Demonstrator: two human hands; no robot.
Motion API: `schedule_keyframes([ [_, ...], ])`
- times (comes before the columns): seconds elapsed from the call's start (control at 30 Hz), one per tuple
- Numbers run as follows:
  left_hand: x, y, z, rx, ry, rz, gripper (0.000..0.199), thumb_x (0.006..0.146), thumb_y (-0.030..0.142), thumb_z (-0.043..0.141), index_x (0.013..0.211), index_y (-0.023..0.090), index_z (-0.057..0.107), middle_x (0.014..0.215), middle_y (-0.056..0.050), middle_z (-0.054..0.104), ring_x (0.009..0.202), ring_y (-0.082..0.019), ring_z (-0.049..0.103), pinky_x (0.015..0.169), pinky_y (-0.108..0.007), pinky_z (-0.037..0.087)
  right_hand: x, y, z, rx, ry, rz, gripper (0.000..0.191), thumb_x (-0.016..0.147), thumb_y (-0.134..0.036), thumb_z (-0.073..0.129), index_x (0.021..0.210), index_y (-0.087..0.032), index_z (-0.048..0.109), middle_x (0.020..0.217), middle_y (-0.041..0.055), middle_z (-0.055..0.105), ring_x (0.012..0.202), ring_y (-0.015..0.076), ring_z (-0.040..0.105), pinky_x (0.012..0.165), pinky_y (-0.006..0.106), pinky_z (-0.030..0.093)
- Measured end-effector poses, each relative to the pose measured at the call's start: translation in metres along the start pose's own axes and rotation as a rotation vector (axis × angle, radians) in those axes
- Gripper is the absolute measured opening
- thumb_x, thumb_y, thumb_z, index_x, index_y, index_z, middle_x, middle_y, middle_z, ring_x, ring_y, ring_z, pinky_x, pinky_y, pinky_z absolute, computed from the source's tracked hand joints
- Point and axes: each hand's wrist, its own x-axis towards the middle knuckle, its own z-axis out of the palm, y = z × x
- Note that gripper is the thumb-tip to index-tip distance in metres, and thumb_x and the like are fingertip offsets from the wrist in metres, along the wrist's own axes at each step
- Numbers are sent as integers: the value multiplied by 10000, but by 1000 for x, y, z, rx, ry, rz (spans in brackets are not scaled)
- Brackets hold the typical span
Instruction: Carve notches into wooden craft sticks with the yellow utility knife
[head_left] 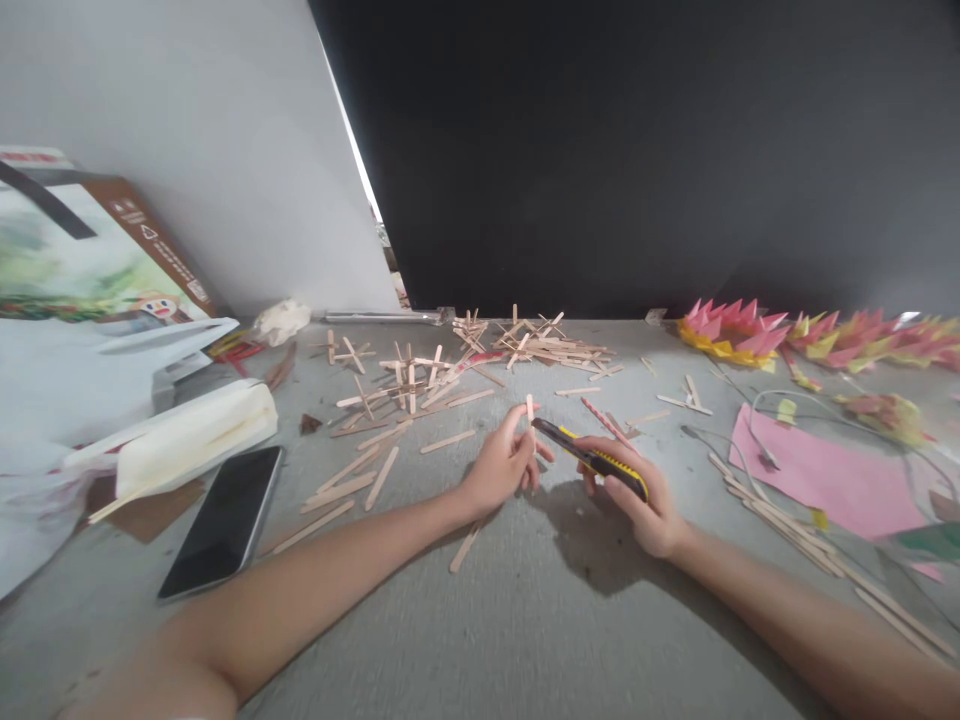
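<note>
Near the middle, my left hand (504,462) is closed on a short wooden craft stick (530,410), which it holds upright between thumb and fingers. My right hand (646,505) wraps round a black and yellow utility knife (600,463). The knife points left, its front end at the craft stick; whether the blade touches the wood I cannot tell. Several loose craft sticks (448,441) lie to the left of and beyond my left hand. A red-and-white patterned strip (609,424) lies just beyond my right hand.
A black phone (225,520) and a cream-coloured packet (199,440) lie left. Star-shaped stick pieces (409,378) and a stick heap (562,345) stand by the dark panel. Folded-paper rings (733,335), pink paper (829,480) and a cable (724,445) are right.
</note>
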Motion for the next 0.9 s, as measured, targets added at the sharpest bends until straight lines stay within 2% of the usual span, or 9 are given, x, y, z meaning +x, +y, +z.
schedule_keyframes([
  [0.1, 0, -1, 0, 33, -21, -9, 591, 1041, 611, 503, 1460, 199, 442, 851, -33, 734, 443, -95, 603, 431, -192, 412, 0, 4, -1, 108, 82, 39, 431, 1077, -480, 496, 1383, -223, 656, 952, 71, 688, 736, 216, 621, 761, 385, 514],
  [0.3, -2, 0, -2, 102, -37, -19, 536, 1061, 573, 481, 1447, 201, 498, 867, -38, 736, 445, -84, 585, 441, -193, 395, 4, 6, -3, 260, 160, 50, 423, 1046, -496, 532, 1288, -206, 721, 881, 67, 678, 651, 191, 570, 646, 352, 480],
  [0.43, -3, 1, -2, 82, -62, -50, 499, 1062, 583, 477, 1391, 207, 477, 858, -32, 740, 437, -90, 587, 429, -197, 391, 1, 4, -6, 111, 138, 29, 416, 1058, -486, 513, 1316, -224, 708, 872, 65, 681, 635, 191, 577, 639, 353, 490],
  [0.63, 0, -7, 0, -45, -44, -55, 414, 1039, 635, 500, 1105, 255, 348, 857, -17, 749, 445, -109, 608, 426, -208, 395, -3, -2, -5, -204, -29, -128, 425, 1075, -398, 466, 1443, -243, 610, 1044, 119, 706, 823, 247, 683, 779, 400, 555],
  [0.77, -1, -8, -1, -51, -7, -34, 408, 1042, 627, 504, 1068, 259, 330, 869, -20, 752, 501, -113, 632, 486, -224, 437, -1, -6, -3, -226, -46, -162, 435, 1076, -367, 457, 1476, -251, 582, 1037, 116, 703, 804, 240, 681, 753, 392, 559],
  [0.9, -1, -3, -1, -1, 3, -42, 416, 1036, 649, 495, 1054, 257, 360, 865, -17, 747, 502, -114, 632, 477, -224, 419, -1, -4, -3, -120, 16, -60, 412, 1081, -429, 474, 1412, -250, 641, 1029, 106, 714, 759, 225, 667, 744, 389, 553],
])
